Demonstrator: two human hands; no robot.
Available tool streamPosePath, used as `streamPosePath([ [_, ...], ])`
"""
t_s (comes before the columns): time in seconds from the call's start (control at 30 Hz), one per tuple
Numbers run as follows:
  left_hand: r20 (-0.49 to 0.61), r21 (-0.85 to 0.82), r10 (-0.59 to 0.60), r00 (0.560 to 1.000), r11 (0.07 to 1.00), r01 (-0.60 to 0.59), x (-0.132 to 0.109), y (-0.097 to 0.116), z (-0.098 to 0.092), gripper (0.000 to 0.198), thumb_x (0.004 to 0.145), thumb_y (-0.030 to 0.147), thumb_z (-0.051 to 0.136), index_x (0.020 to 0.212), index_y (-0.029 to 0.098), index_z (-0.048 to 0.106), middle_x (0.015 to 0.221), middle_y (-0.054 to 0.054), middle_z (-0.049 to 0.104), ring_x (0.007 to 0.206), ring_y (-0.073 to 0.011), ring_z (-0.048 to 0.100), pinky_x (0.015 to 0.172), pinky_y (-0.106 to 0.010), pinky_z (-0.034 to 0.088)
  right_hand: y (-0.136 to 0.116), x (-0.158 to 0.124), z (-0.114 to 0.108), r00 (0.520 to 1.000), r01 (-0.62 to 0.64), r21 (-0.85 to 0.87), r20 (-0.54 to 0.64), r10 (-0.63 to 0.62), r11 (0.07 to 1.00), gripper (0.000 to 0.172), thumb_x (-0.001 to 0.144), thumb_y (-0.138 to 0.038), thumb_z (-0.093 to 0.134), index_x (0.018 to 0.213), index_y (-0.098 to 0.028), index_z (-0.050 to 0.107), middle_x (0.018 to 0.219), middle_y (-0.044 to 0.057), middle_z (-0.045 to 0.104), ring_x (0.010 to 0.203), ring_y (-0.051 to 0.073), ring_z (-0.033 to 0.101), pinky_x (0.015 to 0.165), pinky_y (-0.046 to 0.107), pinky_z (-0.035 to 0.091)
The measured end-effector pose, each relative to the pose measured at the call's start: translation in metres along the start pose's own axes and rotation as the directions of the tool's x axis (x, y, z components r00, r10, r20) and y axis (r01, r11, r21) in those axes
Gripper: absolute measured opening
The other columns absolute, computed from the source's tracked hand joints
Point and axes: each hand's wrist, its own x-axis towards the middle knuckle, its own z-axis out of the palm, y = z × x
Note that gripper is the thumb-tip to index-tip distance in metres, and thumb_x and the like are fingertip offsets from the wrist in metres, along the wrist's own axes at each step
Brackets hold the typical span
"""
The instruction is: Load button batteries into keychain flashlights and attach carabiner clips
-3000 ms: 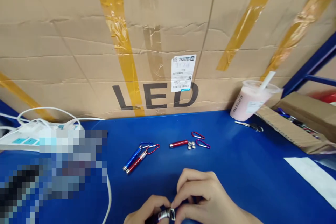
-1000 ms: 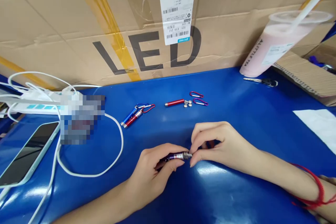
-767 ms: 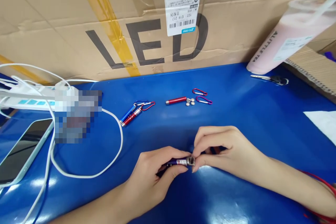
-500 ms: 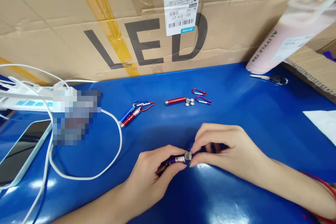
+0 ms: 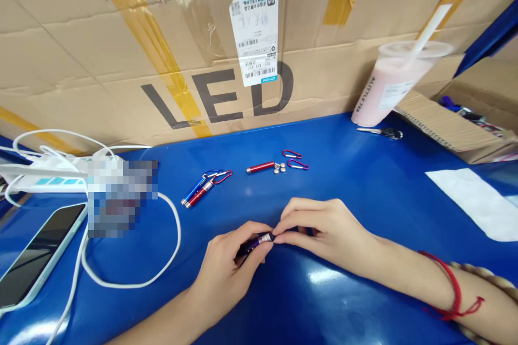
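Observation:
My left hand [image 5: 237,259] is closed around a small dark purple laser pointer [image 5: 254,244] with a silvery white label near its right end. The fingertips of my right hand [image 5: 319,223] pinch together at that end; exactly what lies between them is hidden. Beyond my hands lies a red metal tube [image 5: 260,167], with several button cells [image 5: 279,167] beside its right end. A red carabiner clip [image 5: 292,154] and a purple carabiner clip [image 5: 298,165] rest just past the cells. To the left, a blue laser pointer [image 5: 194,190] and a red laser pointer [image 5: 199,194] lie side by side, clips attached.
A large cardboard box [image 5: 113,81] walls off the back of the blue table [image 5: 324,302]. At right are a pink drink cup [image 5: 384,86], a key [image 5: 380,132], an open carton [image 5: 441,124] and white paper [image 5: 477,199]. Cables [image 5: 178,232], a power strip [image 5: 52,180] and a phone [image 5: 40,253] occupy the left.
The camera view has shifted, showing more of the right side. My right fingertips have closed in on the pointer's end, where a grey metal piece showed before and is now covered.

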Motion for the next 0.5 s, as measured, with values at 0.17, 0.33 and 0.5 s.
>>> streamPosePath([
  [0.17, -0.090, -0.020, -0.038, 0.995, 0.999, 0.036, 0.0011, 0.0030, -0.0010, 0.016, 0.090, 0.028, 0.048, 0.094, 0.020, 0.062, 0.060, 0.005, 0.059, 0.052, -0.0103, 0.055, 0.050, -0.017, 0.038, -0.0002, 0.0011, -0.0047, 0.999, 0.012, -0.186, 0.041, -0.005, 0.982, 0.014, 0.090, -0.029, 0.059, 0.092, -0.019, 0.068, 0.086, 0.000, 0.067, 0.065, 0.010, 0.063, 0.053, 0.019, 0.042],
  [0.33, -0.156, -0.073, -0.053, 0.986, 0.996, 0.042, 0.0013, 0.0062, -0.0002, 0.016, 0.089, 0.029, 0.049, 0.094, 0.020, 0.060, 0.059, 0.005, 0.058, 0.052, -0.0102, 0.054, 0.051, -0.017, 0.039, 0.0009, 0.0003, -0.0047, 0.995, 0.015, -0.245, 0.096, 0.009, 0.969, 0.014, 0.090, -0.031, 0.059, 0.092, -0.021, 0.068, 0.087, -0.001, 0.067, 0.067, 0.011, 0.065, 0.054, 0.020, 0.041],
  [0.5, -0.164, -0.083, -0.054, 0.985, 0.996, 0.040, 0.0003, 0.0074, -0.0006, 0.014, 0.089, 0.030, 0.049, 0.093, 0.020, 0.059, 0.058, 0.005, 0.058, 0.052, -0.0103, 0.053, 0.051, -0.018, 0.039, -0.0001, 0.0012, -0.0048, 0.992, -0.017, -0.208, 0.121, 0.043, 0.978, 0.019, 0.091, -0.035, 0.057, 0.091, -0.020, 0.068, 0.084, 0.000, 0.068, 0.066, 0.012, 0.064, 0.056, 0.021, 0.043],
])
